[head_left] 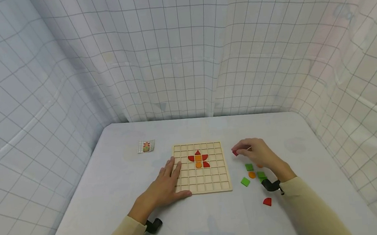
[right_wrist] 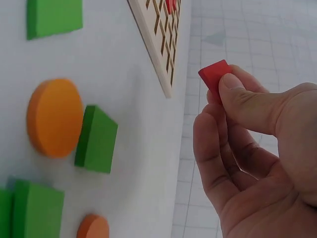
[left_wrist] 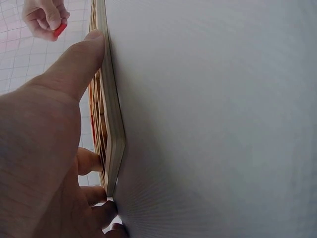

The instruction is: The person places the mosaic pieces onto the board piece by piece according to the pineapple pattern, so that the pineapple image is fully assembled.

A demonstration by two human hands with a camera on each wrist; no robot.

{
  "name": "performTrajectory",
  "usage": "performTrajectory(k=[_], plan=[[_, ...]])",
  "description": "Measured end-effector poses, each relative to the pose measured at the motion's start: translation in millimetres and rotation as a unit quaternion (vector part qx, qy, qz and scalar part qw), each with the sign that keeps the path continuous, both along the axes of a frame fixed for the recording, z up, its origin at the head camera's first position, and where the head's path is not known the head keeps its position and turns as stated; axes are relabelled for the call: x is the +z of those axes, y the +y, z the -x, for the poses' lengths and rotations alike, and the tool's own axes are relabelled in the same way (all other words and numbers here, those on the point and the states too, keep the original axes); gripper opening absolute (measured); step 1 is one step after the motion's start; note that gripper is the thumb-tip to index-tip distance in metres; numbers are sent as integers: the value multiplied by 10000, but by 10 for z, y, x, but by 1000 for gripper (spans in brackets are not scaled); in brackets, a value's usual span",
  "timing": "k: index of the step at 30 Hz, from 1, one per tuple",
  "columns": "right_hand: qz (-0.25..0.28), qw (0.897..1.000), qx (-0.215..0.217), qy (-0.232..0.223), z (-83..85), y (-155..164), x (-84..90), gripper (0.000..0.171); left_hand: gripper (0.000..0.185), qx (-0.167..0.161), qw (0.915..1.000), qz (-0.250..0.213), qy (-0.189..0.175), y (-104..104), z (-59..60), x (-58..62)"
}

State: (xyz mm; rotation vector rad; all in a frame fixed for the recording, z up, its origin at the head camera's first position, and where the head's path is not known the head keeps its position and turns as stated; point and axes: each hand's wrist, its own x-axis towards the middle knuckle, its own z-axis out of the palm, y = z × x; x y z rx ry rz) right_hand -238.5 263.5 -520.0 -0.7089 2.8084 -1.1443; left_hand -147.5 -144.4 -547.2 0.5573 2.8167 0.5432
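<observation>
A wooden grid board (head_left: 218, 176) lies mid-table, with several red pieces and an orange square (head_left: 198, 157) above an orange disc (head_left: 198, 165) set in its cells. My left hand (head_left: 164, 188) rests along the board's left side, fingers straight, the thumb touching its near edge. To the right of the board, my right hand (head_left: 259, 151) pinches a small red piece (right_wrist: 214, 74) between thumb and fingertips, raised off the table. The fingers cover part of that piece, so its full shape is hidden.
Right of the board lie several green squares (head_left: 245, 181), an orange disc (head_left: 252, 174) and a red quarter-circle piece (head_left: 267, 202). A small pattern card (head_left: 146, 146) lies at the back left. Grid-patterned curtains (head_left: 169, 58) surround the table's back and sides.
</observation>
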Motion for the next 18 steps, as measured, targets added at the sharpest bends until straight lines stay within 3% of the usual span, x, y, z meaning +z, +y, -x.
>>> performTrajectory(k=[8,18], plan=[[-62,9990,414,-173,64,-440,52,11,126,11,10000,-3,-15,0,12,-5],[-115,9908,1345,93,195,-942,38,11,127,31,9999,94,-46,-2,30,-32]])
